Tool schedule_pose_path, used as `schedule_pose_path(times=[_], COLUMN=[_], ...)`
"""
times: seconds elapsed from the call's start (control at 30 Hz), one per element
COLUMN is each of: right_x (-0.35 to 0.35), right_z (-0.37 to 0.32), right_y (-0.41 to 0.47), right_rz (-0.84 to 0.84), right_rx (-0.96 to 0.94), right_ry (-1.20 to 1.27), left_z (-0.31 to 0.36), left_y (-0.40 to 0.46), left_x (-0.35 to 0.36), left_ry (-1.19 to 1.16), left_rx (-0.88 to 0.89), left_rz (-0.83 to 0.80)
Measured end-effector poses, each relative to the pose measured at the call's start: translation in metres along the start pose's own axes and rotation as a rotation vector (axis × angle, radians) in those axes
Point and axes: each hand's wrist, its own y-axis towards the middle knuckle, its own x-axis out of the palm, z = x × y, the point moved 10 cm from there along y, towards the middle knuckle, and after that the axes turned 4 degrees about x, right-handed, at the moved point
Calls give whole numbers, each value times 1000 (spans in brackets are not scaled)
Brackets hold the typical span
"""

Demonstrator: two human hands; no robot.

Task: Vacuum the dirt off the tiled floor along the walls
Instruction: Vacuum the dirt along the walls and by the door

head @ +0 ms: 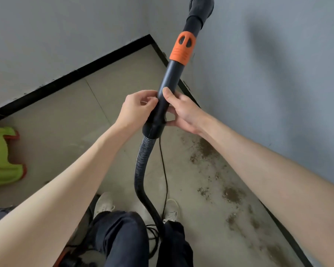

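A black vacuum wand (170, 78) with an orange collar (182, 49) is lifted off the floor and points up toward the corner, its black nozzle (201, 6) cut by the top edge. My left hand (137, 108) grips the wand's lower part from the left. My right hand (183, 110) holds it from the right, thumb laid along the tube. A ribbed black hose (143, 160) hangs from the wand down between my legs. Brown dirt patches (231, 195) lie on the beige tiled floor (69, 132) along the right wall.
Grey walls (268, 74) with black skirting (66, 78) meet in a corner ahead. A thin black cord (165, 180) runs beside the hose. A green and orange cloth (2, 157) lies at the left edge. My white shoes (104, 203) and part of the vacuum body (79, 255) are below.
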Motion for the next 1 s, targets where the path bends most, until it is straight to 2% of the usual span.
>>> schedule_pose_path(times=[0.17,0.6,0.83,1.0], right_x=[-5,1,-8,-6], right_z=[1,-9,-12,30], right_y=[-4,-22,-12,16], right_rz=[6,36,75,102], right_rx=[-26,-51,-36,40], right_ry=[-83,-122,-187,-137], left_z=[-6,-10,-24,-66], left_y=[-12,-40,-29,-20], left_x=[1,-10,-4,-3], left_ry=[-32,-73,-120,-77], left_rx=[-10,-33,-49,-99], left_rz=[52,158,203,213])
